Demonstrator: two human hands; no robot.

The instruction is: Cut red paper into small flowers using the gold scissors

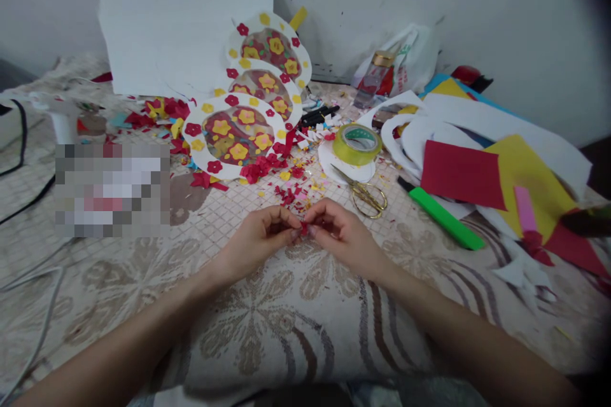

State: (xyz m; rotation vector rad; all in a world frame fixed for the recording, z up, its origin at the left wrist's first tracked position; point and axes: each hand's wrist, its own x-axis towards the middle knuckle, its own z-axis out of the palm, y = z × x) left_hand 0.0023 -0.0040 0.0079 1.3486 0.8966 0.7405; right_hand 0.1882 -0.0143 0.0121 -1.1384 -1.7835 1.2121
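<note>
The left hand (262,236) and right hand (344,236) meet at the front of the patterned cloth (252,324), thumbs and index fingers pinching a small red paper piece (304,228) between them. The piece sits at the meeting fingertips, just on the near side of the scattered paper scraps (291,194). Fingers cover much of it, and it is too small to tell which way it points or how its long axis runs. The left fingertips point rightward, the right ones leftward, both thumbs nearest the wearer.

Beyond the right hand, gold scissors (365,194) lie with blades pointing away and to the left, towards the yellow-green tape roll (357,145), which lies flat on white paper. Farther right, a green-bodied tool (443,216) slants, its black end far and left, its green end near and right. Three flower-decorated white rings (195,133) overlap beyond the left hand
</note>
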